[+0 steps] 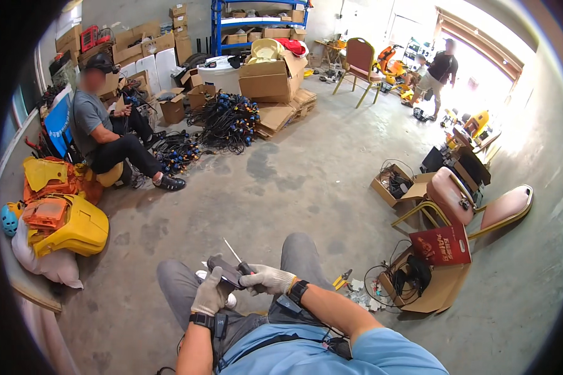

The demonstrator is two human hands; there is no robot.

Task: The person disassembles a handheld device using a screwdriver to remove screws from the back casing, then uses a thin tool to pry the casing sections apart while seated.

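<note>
One dark device (226,270), two closed grips.
Device is held in left hand (211,292), screwdriver (244,268), tip far-left, in right hand (269,279); device should be braced firmly before tip is applied.

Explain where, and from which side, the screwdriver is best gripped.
Grip the screwdriver's dark handle, probably from the lower right, where the right hand holds it: the handle is thick, while the narrow metal shaft points up and left, away from the person.
</note>
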